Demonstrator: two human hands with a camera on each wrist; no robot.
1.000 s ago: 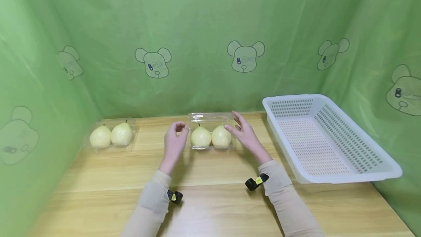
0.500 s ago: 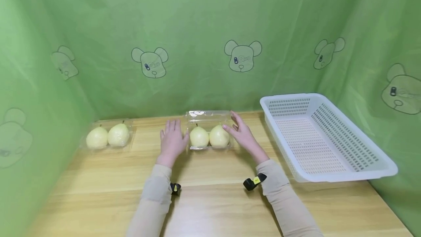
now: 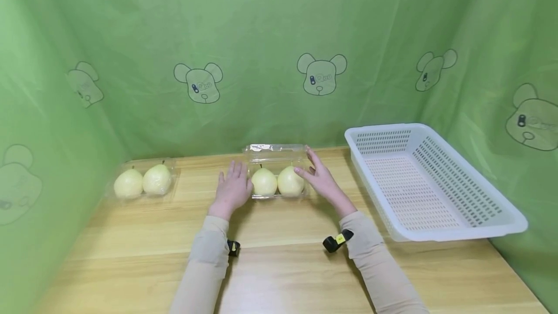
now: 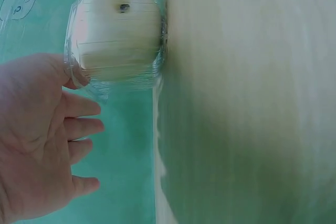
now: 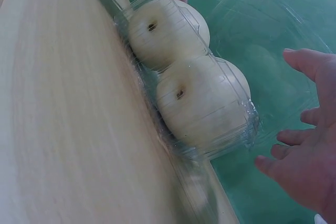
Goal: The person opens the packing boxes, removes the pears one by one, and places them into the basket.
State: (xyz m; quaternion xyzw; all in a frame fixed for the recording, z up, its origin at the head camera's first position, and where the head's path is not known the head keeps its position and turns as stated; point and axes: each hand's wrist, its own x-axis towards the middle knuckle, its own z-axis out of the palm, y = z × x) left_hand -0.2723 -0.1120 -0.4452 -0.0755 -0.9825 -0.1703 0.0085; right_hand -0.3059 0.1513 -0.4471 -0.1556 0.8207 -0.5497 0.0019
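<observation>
Two pale yellow pears [image 3: 264,182] sit side by side in a clear plastic clamshell box [image 3: 273,196] at the middle back of the table. Its transparent lid [image 3: 276,152] stands raised behind them. My left hand [image 3: 233,187] is at the box's left side with fingers extended. In the left wrist view that hand's thumb [image 4: 77,77] touches the box wall. On the other side, my right hand [image 3: 321,177] is spread by the lid's right edge, its thumb near the right pear [image 3: 290,181]. The right wrist view has the right hand [image 5: 310,145] curling loosely around nothing solid.
Another clear box with two pears [image 3: 144,181] lies at the far left of the wooden table [image 3: 279,265]. A white perforated plastic basket [image 3: 414,197] takes up the right side. Green curtains [image 3: 261,23] with bear faces enclose the back and sides.
My left hand has turned from loosely bent fingers to extended ones, palm down, and come in against the box's left side. The right hand has stayed nearly in place beside the lid.
</observation>
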